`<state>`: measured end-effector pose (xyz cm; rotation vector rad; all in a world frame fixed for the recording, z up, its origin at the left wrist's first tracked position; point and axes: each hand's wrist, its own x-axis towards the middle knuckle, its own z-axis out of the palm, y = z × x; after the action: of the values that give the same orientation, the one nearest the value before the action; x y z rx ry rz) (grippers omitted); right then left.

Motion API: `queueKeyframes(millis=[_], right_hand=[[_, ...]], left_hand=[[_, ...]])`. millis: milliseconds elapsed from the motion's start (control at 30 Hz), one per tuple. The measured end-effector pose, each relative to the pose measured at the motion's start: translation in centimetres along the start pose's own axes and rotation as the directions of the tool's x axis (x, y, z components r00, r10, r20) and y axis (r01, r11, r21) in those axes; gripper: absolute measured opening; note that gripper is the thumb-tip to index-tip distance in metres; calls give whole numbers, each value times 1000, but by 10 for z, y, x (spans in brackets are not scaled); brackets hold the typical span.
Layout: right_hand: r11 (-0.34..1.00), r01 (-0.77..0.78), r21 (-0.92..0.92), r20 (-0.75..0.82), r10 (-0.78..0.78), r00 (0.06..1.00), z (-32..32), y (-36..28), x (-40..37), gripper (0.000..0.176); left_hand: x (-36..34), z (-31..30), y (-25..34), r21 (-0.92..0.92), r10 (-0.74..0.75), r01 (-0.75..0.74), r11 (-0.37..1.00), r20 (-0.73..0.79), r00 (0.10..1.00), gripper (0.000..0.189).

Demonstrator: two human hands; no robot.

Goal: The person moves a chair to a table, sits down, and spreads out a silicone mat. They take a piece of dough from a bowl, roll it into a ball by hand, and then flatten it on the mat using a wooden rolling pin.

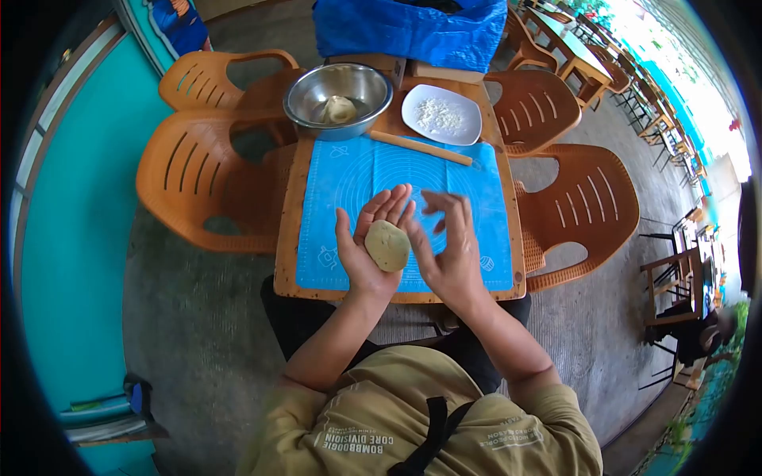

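Over blue mat [373,178] — left hand [371,242] cups dough [387,245], right hand [448,246] beside

1. The dough [387,245] is sitting as a flattened, pale tan round, slightly mottled on top.
2. It's lying on the upturned palm of the left hand [359,252], fingers stretched out flat.
3. The right hand [451,250] is pressing against its right edge.

Open-air eatery; rows of wooden tables [583,55] and plastic chairs [583,210].
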<state>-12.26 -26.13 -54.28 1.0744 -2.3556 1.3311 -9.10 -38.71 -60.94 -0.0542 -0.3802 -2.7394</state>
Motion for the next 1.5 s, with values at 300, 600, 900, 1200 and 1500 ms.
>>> queueKeyframes(millis=[300, 600, 900, 1200, 1500], right_hand=[[960, -216, 177, 156, 189, 970, 20, 5, -23, 62], [991, 123, 46, 57, -126, 990, -1, 37, -10, 48], [990, 96, 100, 100, -106, 989, -14, 41, -5, 36], [918, -109, 381, 146, 57, 988, -6, 65, -21, 34], [640, -316, 701, 219, 228, 949, 7, 57, -10, 46]], left_hand=[[3, 8, -10, 291, 226, -223, 930, 23, 974, 72], [1, -2, 23, 909, -206, 71, 410, 17, 978, 48], [5, -2, 21, 831, -240, 141, 539, -9, 971, 24], [8, -3, 24, 785, -130, 65, 616, 20, 991, 26], [15, 13, 29, 861, -232, 18, 507, 116, 966, 24]])
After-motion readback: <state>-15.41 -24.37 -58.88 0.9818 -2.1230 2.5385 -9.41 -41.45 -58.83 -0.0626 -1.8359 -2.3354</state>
